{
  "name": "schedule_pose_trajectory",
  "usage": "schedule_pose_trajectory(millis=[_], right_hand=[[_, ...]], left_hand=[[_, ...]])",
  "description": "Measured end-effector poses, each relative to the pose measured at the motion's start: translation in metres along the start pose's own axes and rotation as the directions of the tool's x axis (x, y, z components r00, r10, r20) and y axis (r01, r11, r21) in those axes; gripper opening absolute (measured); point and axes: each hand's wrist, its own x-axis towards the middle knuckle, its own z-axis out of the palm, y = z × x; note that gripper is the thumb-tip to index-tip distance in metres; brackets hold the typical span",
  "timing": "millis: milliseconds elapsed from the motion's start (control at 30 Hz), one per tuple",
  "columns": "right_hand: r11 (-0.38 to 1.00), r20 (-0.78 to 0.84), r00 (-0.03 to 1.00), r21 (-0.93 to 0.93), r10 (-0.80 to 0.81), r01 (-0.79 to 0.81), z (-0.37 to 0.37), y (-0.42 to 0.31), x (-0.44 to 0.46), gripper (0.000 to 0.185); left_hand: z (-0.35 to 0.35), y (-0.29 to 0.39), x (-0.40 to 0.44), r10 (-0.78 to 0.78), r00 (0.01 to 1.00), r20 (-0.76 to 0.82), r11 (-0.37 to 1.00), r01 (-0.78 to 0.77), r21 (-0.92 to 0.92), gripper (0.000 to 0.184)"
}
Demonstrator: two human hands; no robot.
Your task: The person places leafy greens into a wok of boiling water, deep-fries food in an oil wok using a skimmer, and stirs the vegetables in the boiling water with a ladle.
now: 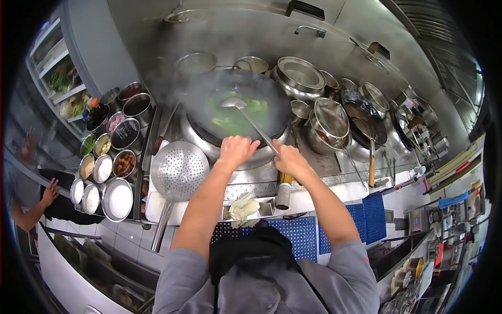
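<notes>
A large dark wok (201, 104) sits on the stove, with green vegetables (230, 124) in steaming contents. The round bowl of a metal ladle (234, 102) is inside it. My right hand (294, 161) grips the ladle's handle near its lower end. At the wok's near rim is my left hand (238, 152), its fingers curled and its thumb pointing right; what it holds, if anything, is hidden. A perforated metal strainer (179, 170) rests to the left of my left forearm. Below my hands lies a crumpled pale cloth (244, 207) over a metal tray.
Containers of ingredients, one with white powder (117, 199), crowd the left counter. Pots and a second wok (364, 123) stand at right, near a mesh strainer (331, 119). Another person's hand (50, 192) shows at far left. A brown-labelled bottle (284, 191) is beside my right forearm.
</notes>
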Motion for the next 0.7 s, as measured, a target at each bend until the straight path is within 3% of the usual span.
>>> schedule_pose_trajectory(millis=[267,400,600,700], right_hand=[[0.987,0.085,0.996,-0.157,0.038,-0.025,-0.045,0.045,-0.056,0.066],[0.991,0.079,0.996,-0.128,0.039,-0.028,-0.045,0.065,-0.073,0.063],[0.996,0.111,0.994,-0.084,0.015,-0.005,-0.054,0.080,-0.096,0.065],[0.999,0.113,0.994,-0.034,-0.009,0.013,-0.055,0.095,-0.094,0.066]], left_hand=[[-0.008,-0.034,-0.003,0.223,0.950,-0.219,0.973,-0.203,0.109,0.035],[-0.004,-0.039,-0.005,0.204,0.953,-0.223,0.978,-0.188,0.089,0.034],[-0.018,-0.002,0.001,0.055,0.979,-0.195,0.994,-0.036,0.104,0.035],[-0.011,0.006,0.003,0.035,0.965,-0.261,0.995,-0.009,0.101,0.037]])
